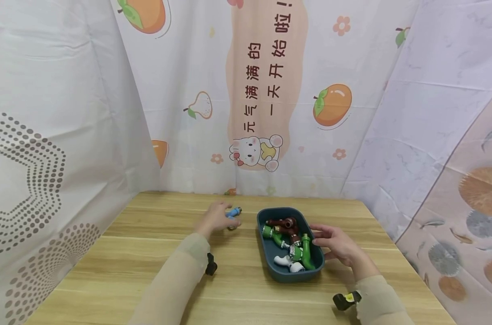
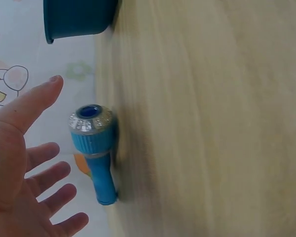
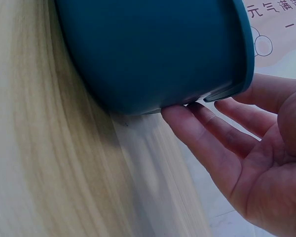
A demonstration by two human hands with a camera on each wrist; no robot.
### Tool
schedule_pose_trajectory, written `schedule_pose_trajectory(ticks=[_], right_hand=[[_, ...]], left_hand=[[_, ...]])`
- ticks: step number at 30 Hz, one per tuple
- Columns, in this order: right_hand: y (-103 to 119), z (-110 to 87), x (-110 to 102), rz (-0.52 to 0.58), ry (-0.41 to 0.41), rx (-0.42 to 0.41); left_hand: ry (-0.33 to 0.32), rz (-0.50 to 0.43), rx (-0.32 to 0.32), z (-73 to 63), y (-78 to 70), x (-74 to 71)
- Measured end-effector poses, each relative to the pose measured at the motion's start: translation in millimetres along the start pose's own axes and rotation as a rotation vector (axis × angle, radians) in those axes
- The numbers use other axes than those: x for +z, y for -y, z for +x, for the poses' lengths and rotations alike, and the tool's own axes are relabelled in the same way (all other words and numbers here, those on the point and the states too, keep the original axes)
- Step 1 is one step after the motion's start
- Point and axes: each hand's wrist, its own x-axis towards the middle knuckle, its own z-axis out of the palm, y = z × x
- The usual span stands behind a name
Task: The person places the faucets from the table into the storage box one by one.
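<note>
A blue pipe fitting (image 2: 102, 173) with a ribbed collar and a silvery faceted end lies on the wooden table. Beside it, my left hand (image 1: 217, 218) has its fingers spread and thumb apart, with a gap to the fitting in the left wrist view. A dark teal plastic bin (image 1: 273, 269) stands to the right, holding several green (image 1: 307, 253), brown (image 1: 287, 230) and white (image 1: 284, 260) pipe fittings. My right hand (image 1: 335, 245) holds the bin's right side. Its fingers touch the outer wall, and the thumb reaches over the rim, its tip hidden in the right wrist view.
The light wooden table (image 1: 238, 289) extends around the bin, and its far edge meets a printed curtain (image 1: 181, 149). More cloth hangs at the left and right. Black wrist cameras (image 1: 345, 300) are strapped near both sleeves.
</note>
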Motion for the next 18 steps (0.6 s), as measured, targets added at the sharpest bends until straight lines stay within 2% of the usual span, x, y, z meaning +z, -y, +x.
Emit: schedule_pose_trajectory(ticks=[6,18], right_hand=[[-0.2,0.6,0.5,0.008,0.002,-0.003],[1.1,-0.6,1.5,0.009,0.002,-0.002]], left_hand=[[-0.002,0.010,-0.021,0.3,9.2,7.7],[-0.025,-0.009,-0.036,0.3,17.8,16.2]])
